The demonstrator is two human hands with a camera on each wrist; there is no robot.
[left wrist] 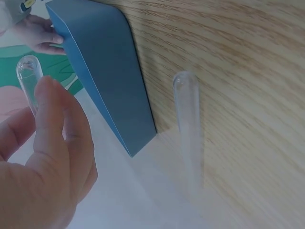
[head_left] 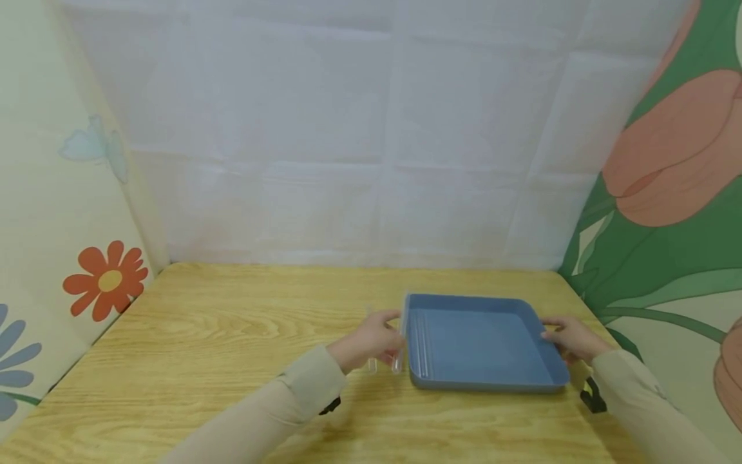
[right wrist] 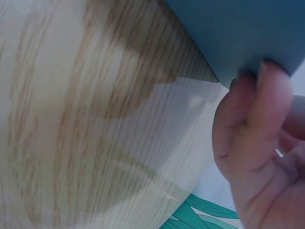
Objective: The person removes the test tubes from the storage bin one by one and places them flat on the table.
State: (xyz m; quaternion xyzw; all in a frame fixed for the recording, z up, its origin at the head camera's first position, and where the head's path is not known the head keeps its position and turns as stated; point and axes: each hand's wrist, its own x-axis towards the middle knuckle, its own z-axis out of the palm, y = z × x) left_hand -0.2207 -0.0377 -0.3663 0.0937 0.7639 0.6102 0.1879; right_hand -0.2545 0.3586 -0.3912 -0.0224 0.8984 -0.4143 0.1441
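Note:
My left hand (head_left: 377, 336) pinches a clear round-ended tube (left wrist: 29, 78) upright beside the left wall of a blue tray (head_left: 484, 345). Partly hidden behind that hand, a second clear tube (left wrist: 189, 129) lies on the table. Inside the tray, several clear tubes (head_left: 424, 348) lie side by side along its left end. My right hand (head_left: 574, 341) grips the tray's right wall, thumb over the rim; in the right wrist view its fingers (right wrist: 271, 95) touch the outer side.
The tray stands on a wood-grain table (head_left: 232, 341), right of the middle. A white sheet (head_left: 348, 142) hangs behind the table. Printed flower panels (head_left: 110, 280) flank it on both sides.

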